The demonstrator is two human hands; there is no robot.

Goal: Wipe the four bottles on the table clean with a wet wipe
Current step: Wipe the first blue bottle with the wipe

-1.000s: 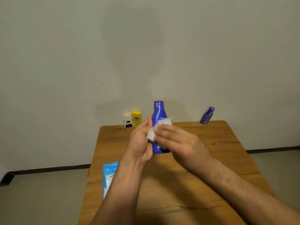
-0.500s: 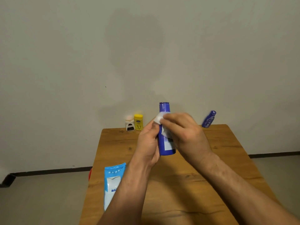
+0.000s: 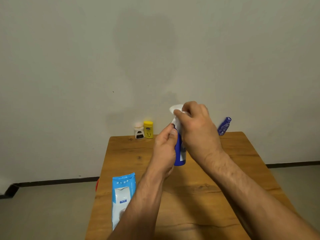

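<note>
blue bottle (image 3: pixel 179 153) upright over mid bench (image 3: pixel 225 170), cannot tell if its base touches the wood. left grip (image 3: pixel 164 146) curled round the bottle's side, thumb up near the neck. right grip (image 3: pixel 195 129) pinches a white wipe (image 3: pixel 177 110) closed over the bottle's top, cap hidden. far back edge, by the wall: white bottle (image 3: pixel 139 131) and yellow bottle (image 3: pixel 148 129) just beside each other on the left, small blue bottle (image 3: pixel 224 126) tilted on the right, well apart from them. wipe pack (image 3: pixel 122 196) flat at near left, partly under the left forearm. something red (image 3: pixel 97 185) shows past the bench's left edge.
</note>
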